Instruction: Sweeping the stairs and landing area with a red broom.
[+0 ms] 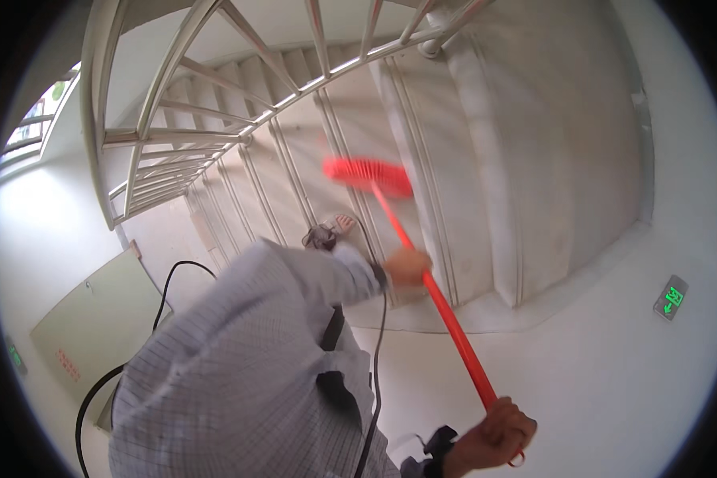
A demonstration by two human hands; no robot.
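A broom with red bristles and a long red handle slants across the view. My left hand, blurred, is closed around the middle of the handle. Lower right, my right hand grips the handle near its top end, where a small hanging loop pokes out. The broom head lies over a pale stair step, slightly blurred; whether its bristles touch the step I cannot tell. My sandaled foot rests on a step just below the broom head.
A metal stair railing borders the steps on the far side. A black cable hangs in front of my body. White walls carry a lit green exit sign at right and a pale panel door with red writing at left.
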